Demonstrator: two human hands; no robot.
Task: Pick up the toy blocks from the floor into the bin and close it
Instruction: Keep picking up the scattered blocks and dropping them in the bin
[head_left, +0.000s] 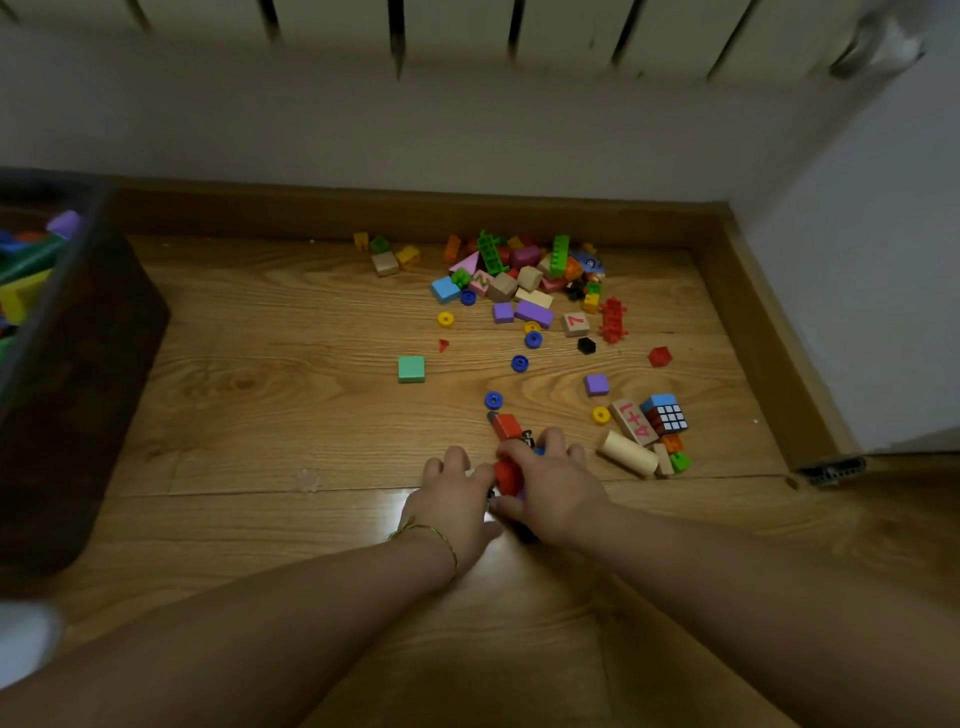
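Both hands scooping red blocks off the floor!

Red blocks (508, 451) sit low centre on the floor (260, 415), wedged between the two hands, their line running away from the person. Left hand (451, 493) cups from the left, fingers (441, 465) curled; right hand (550, 483) has fingers bent over the blocks, seemingly clamped on them. Main pile (519, 280) lies well beyond, by the wall. The bin (72, 332) waits far left, so the left hand looks nearer for the drop.
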